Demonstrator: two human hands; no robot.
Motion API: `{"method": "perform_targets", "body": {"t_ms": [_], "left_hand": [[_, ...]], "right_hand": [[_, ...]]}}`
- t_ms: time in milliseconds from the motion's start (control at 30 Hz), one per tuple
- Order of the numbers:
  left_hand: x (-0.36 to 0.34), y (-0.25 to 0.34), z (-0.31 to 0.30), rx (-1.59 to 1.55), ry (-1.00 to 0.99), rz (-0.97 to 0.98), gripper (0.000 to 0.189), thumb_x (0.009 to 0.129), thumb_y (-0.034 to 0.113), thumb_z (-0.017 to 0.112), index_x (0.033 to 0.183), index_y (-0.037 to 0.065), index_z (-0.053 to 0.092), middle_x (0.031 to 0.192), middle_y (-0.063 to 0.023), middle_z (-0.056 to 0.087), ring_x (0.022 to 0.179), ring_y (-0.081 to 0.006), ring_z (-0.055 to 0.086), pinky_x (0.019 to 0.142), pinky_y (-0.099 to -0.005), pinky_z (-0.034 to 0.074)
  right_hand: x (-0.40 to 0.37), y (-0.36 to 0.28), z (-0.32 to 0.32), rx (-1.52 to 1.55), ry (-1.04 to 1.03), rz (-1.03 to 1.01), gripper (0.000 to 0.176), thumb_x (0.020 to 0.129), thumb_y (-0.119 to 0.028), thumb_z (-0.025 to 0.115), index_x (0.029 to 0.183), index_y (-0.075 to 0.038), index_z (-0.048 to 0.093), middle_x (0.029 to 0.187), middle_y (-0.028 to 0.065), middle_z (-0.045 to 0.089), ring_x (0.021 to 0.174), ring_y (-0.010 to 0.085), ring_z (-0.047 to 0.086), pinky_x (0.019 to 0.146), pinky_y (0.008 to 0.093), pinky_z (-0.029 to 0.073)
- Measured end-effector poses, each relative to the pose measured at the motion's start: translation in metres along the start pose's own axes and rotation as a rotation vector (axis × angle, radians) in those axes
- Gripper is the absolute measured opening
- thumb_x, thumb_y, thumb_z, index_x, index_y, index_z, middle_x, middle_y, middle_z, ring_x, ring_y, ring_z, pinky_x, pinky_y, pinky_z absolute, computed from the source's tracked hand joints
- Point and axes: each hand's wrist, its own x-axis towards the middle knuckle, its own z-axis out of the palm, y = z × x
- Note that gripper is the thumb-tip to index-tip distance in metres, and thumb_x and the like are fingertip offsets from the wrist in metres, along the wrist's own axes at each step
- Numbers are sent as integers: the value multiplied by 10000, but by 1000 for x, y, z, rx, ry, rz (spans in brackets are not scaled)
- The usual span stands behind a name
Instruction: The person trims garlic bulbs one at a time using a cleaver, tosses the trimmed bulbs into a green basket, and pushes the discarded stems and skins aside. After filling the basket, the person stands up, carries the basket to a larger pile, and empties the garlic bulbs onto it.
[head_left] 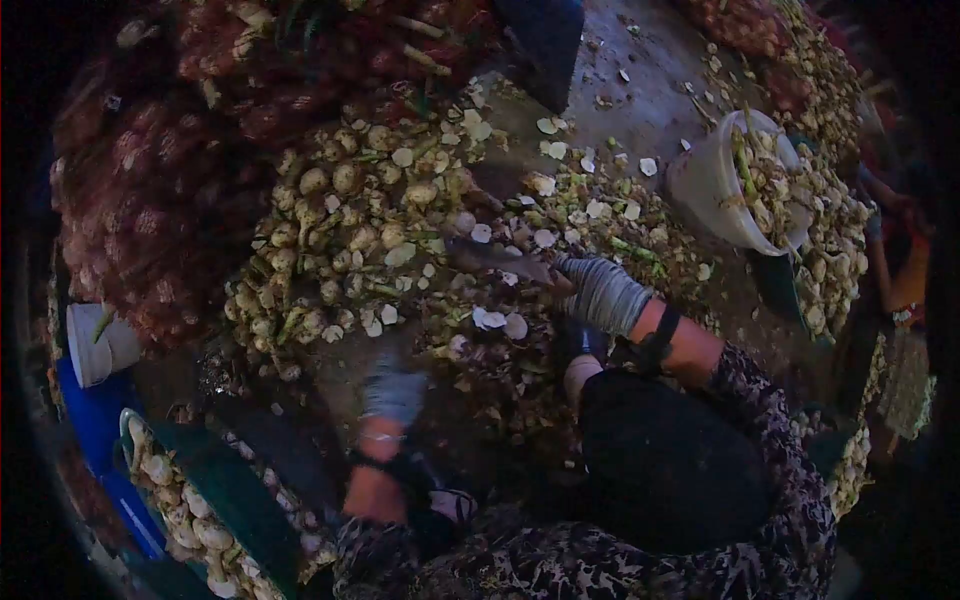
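We see the knife [500, 262] out in front, its blade pointing left toward the pile of pale bulbs [345, 225] that spreads over the floor [650, 100]. The right hand [603, 295], gloved in grey, is clenched round the handle and grasps it firmly. Just near of the blade lie white cut slices [500, 322] among skins and stalks.

The left hand [395, 392], also gloved, sits nearer and to the left, apart from the knife. It is blurred, so we cannot tell whether it is closed or holds a bulb.

We judge the work to be in the middle of trimming: the blade is ready, with no bulb clearly against it. A further cut would call for a bulb steadied by the left hand, its fingers kept off the edge.

Farther out, a white bucket [705, 190] full of trimmings stands far right. Red mesh sacks [150, 200] are heaped on the far left, and a green crate [225, 490] with bulbs lies near left.
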Motion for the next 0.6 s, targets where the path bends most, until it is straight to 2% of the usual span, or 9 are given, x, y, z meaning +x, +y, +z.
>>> {"method": "perform_targets", "body": {"t_ms": [67, 200, 267, 300, 367, 400, 467, 567, 600], "left_hand": [[25, -16, 82, 351, -131, 108, 694, 759, 292, 713, 1392, 176, 453, 1138, -155, 645, 1029, -302, 633, 848, -451, 516], [47, -16, 121, 456, -30, 217, 738, 689, 368, 773, 1349, 170, 508, 1172, -177, 631, 1077, -352, 609, 882, -434, 509], [58, 24, 75, 54, -345, 18, 509, 836, 227, 670, 1297, 71, 521, 1191, -128, 603, 1049, -286, 595, 926, -413, 481], [62, 32, 67, 56, -349, 19, 509, 836, 227, 670, 1297, 71, 521, 1191, -128, 603, 1049, -286, 595, 926, -413, 481], [64, 43, 65, -1158, -336, 218, 340, 920, 187, 588, 1235, 64, 545, 1161, -80, 603, 1071, -221, 568, 925, -387, 494], [65, 40, 63, -1168, -343, 215, 340, 920, 187, 588, 1235, 64, 545, 1161, -80, 603, 1071, -221, 568, 925, -387, 494], [73, 24, 50, -646, -411, 230, 331, 1006, 132, 446, 1308, 21, 525, 1305, -92, 556, 1125, -172, 545, 1020, -330, 435], [96, -37, 135, -793, -528, 428, 425, 1041, 199, 353, 1418, 4, 383, 1422, -118, 445, 1253, -212, 472, 1091, -330, 374], [88, -38, 130, -794, -521, 430, 425, 1041, 199, 353, 1418, 4, 383, 1422, -118, 445, 1253, -212, 472, 1091, -330, 374]], "right_hand": [[-6, -11, -9, -86, -37, 3, 414, 791, -234, 661, 1178, -100, 601, 938, 195, 668, 862, 389, 631, 748, 433, 511], [-19, 0, -11, -153, -86, -13, 375, 800, -288, 669, 1125, -110, 613, 903, 173, 666, 853, 384, 634, 737, 450, 509], [-18, -7, -13, -215, -161, 50, 324, 809, -295, 661, 1077, -118, 619, 857, 149, 664, 815, 373, 638, 709, 459, 506], [-17, -16, -18, -212, -161, 54, 324, 809, -295, 661, 1077, -118, 619, 857, 149, 664, 815, 373, 638, 709, 459, 506], [-18, -27, -23, -183, -183, -38, 282, 786, -246, 674, 1024, -114, 602, 829, 146, 635, 822, 359, 639, 710, 432, 509], [-18, -28, -22, -187, -190, -29, 282, 786, -246, 674, 1024, -114, 602, 829, 146, 635, 822, 359, 639, 710, 432, 509], [-14, -30, -19, -110, -104, -202, 253, 791, -206, 661, 1022, -118, 604, 828, 136, 636, 801, 353, 638, 695, 427, 510], [-13, -53, -25, -143, -130, -229, 242, 786, -158, 644, 1023, -121, 607, 824, 125, 634, 777, 347, 637, 673, 420, 510], [-14, -57, -26, -147, -130, -234, 242, 786, -158, 644, 1023, -121, 607, 824, 125, 634, 777, 347, 637, 673, 420, 510]]}}
